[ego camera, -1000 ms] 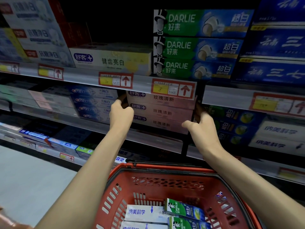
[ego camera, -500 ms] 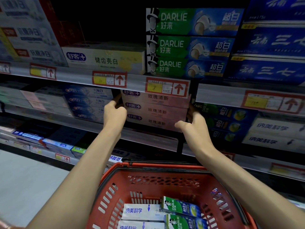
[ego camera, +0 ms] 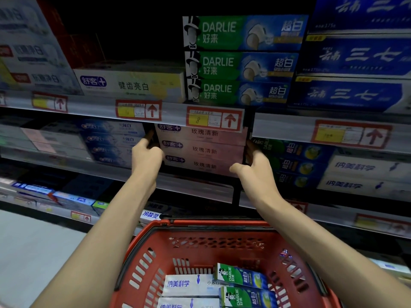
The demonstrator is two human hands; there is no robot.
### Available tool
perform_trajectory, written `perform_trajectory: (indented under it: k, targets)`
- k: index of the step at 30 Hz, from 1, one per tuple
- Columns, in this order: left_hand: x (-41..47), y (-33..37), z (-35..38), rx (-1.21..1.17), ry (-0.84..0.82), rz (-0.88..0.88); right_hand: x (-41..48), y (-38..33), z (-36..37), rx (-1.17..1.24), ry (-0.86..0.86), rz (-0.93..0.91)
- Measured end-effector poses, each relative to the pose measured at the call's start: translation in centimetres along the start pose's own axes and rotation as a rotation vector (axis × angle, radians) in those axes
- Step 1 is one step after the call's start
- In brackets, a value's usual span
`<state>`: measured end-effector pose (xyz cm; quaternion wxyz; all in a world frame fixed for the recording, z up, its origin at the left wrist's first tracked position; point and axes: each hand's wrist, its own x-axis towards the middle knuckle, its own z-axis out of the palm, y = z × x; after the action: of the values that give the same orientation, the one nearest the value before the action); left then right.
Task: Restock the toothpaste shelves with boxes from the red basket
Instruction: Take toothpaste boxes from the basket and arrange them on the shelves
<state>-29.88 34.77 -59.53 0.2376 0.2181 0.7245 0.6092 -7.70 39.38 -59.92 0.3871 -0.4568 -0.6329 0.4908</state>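
Three pink toothpaste boxes (ego camera: 203, 150) sit stacked on the middle shelf (ego camera: 195, 185) as they did a second ago, left hand (ego camera: 146, 155) curled on their left end, right hand (ego camera: 255, 172) pressed flat to the right end, thumb splayed; the stack seems placed and merely being squared. Below, the red basket (ego camera: 213, 243) holds white boxes (ego camera: 189, 284) and green Darlie boxes (ego camera: 240, 276) yet to shelve, beneath red price tags (ego camera: 214, 120) and beside pale aisle floor (ego camera: 33, 252).
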Motion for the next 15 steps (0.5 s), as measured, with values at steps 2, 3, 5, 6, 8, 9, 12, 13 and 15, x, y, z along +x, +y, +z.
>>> perform_trajectory:
  k: [2,3,5,6,8,9,12,13,15]
  targets:
    - [-0.4,-0.2,-0.3,-0.005,0.033,0.03,-0.4,0.0,-0.7,0.004,0.033,-0.003]
    - [-0.7,-0.3,-0.5,-0.011,0.042,0.042,-0.8,0.1,-1.2,0.0,0.05,-0.006]
    - [-1.8,-0.4,-0.9,-0.037,0.04,0.04,-1.7,0.3,-2.2,-0.008,0.074,-0.019]
    - [-2.5,-0.5,-1.0,-0.074,0.024,0.009,-2.3,0.5,-2.8,-0.005,0.078,-0.023]
    - [-3.9,-0.6,-1.4,-0.19,-0.06,-0.088,-3.7,1.1,-3.9,0.014,0.081,-0.011]
    - [-4.8,-0.6,-1.5,-0.24,-0.121,-0.123,-4.4,1.4,-4.5,0.034,0.085,0.005]
    - [-7.7,-0.5,-2.1,-0.315,-0.249,-0.16,-6.0,1.6,-5.7,0.138,0.089,0.09]
    - [-8.8,-0.4,-2.3,-0.337,-0.278,-0.164,-6.5,1.5,-6.0,0.169,0.085,0.112]
    - [-10.9,-0.1,-2.8,-0.374,-0.33,-0.162,-7.2,1.5,-6.5,0.213,0.068,0.138]
